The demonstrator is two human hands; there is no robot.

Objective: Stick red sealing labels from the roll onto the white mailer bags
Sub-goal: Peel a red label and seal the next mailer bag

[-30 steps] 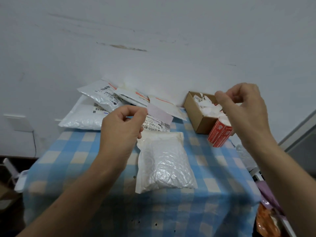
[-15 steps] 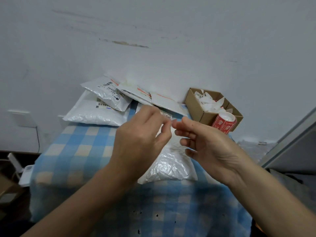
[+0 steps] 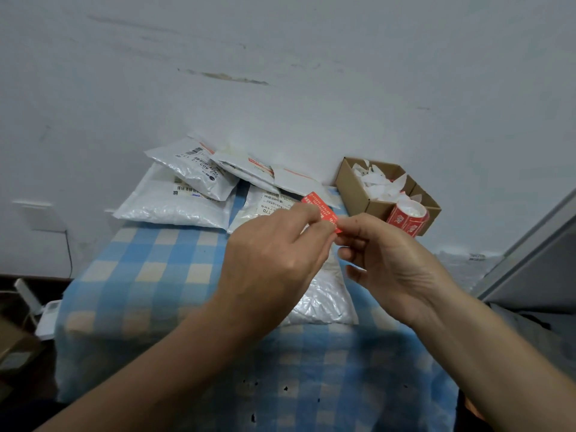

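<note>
Now the left hand [image 3: 274,260] and right hand [image 3: 392,260] meet mid-air, fingers of each pinching the red label [image 3: 321,210] above a white mailer bag [image 3: 324,302].

1. The white plastic mailer bag [image 3: 324,302] looks glossy and crinkled.
2. The small red rectangular label [image 3: 318,204] is smooth and faintly shiny (paper or film, unclear).
3. The blue-checked tablecloth [image 3: 140,275] is matt woven cloth.
4. The open brown cardboard box [image 3: 355,194] is matt.

Checked table [image 3: 140,275]: mailer bags [image 3: 174,207], cardboard box [image 3: 355,194].

A cardboard box [image 3: 355,190] of paper scraps [image 3: 375,182] on checked cloth [image 3: 149,269].
</note>
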